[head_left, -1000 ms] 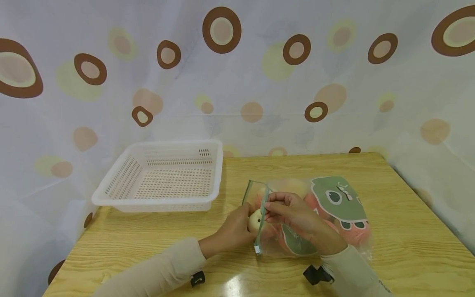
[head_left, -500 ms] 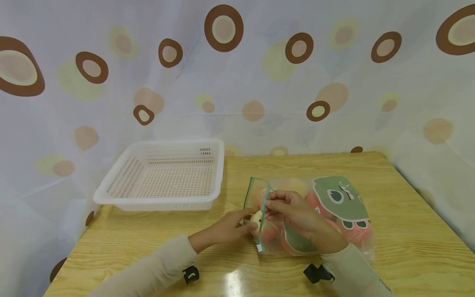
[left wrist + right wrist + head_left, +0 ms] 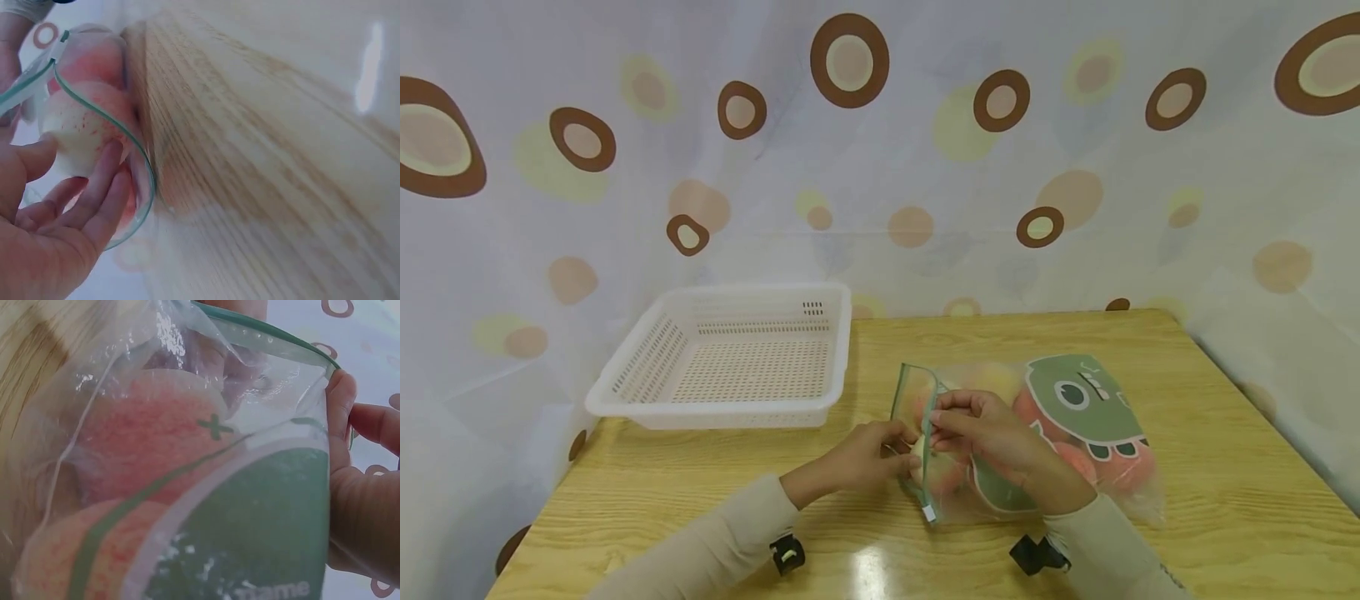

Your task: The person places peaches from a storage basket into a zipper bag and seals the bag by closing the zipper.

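Observation:
On the table lies a clear zip bag (image 3: 1078, 404) printed with a green cartoon face. Several pink and cream peaches are inside it, and its green-edged mouth faces left. My right hand (image 3: 996, 437) pinches the upper rim of the mouth between thumb and fingers, holding it apart from the lower rim. At the opening, my left hand (image 3: 865, 457) has its thumb and bent fingertips around a pale, red-speckled peach (image 3: 78, 122). This peach still sits within the mouth, with another pink peach (image 3: 97, 62) behind it. Bag print and hands hide some of the peaches.
A white perforated plastic basket (image 3: 730, 407) stands at the back left of the wooden table (image 3: 1217, 500). Behind the table hangs a curtain (image 3: 910, 150) with brown and yellow circles. The zip's white slider (image 3: 930, 513) sits at the mouth's near corner.
My left hand loosened from the peach, drew back slightly to the left, then brought its fingertips onto it again. The peach shifted a little nearer me. My right hand keeps its pinch on the rim.

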`<state>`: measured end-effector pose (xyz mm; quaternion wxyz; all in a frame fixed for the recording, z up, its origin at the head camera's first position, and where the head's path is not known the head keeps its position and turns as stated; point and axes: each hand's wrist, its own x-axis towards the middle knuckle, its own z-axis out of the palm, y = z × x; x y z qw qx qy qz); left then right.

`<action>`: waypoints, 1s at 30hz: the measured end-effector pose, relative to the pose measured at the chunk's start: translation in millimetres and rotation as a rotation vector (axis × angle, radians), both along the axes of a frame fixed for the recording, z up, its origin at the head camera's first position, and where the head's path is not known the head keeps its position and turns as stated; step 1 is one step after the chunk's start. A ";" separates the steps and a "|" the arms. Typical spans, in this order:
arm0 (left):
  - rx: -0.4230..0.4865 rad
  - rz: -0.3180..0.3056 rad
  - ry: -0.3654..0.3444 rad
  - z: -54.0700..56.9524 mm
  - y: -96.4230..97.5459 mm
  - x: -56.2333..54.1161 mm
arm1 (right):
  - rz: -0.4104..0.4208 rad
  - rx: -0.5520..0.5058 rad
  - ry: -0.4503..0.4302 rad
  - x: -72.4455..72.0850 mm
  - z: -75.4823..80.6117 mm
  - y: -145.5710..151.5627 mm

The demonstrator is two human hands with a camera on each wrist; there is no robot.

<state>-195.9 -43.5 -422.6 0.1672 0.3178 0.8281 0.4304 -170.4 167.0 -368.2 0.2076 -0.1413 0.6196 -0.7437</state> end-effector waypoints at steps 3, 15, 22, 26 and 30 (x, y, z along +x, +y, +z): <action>0.010 -0.016 0.008 -0.1 -1.4 -1.4 | -0.008 0.007 -0.005 -0.5 -1.7 -2.0; 0.051 -0.011 0.090 -3.2 12.6 2.4 | 0.002 -0.007 -0.013 2.5 -4.8 -8.7; 0.018 0.001 0.052 -4.4 14.5 4.9 | 0.022 -0.005 -0.022 2.2 -3.1 -8.9; 0.007 0.012 0.058 -3.6 15.6 5.3 | 0.027 -0.013 -0.014 1.9 -2.1 -8.9; 0.020 0.010 0.090 -5.5 18.4 4.7 | 0.011 -0.019 -0.009 0.9 -2.2 -8.9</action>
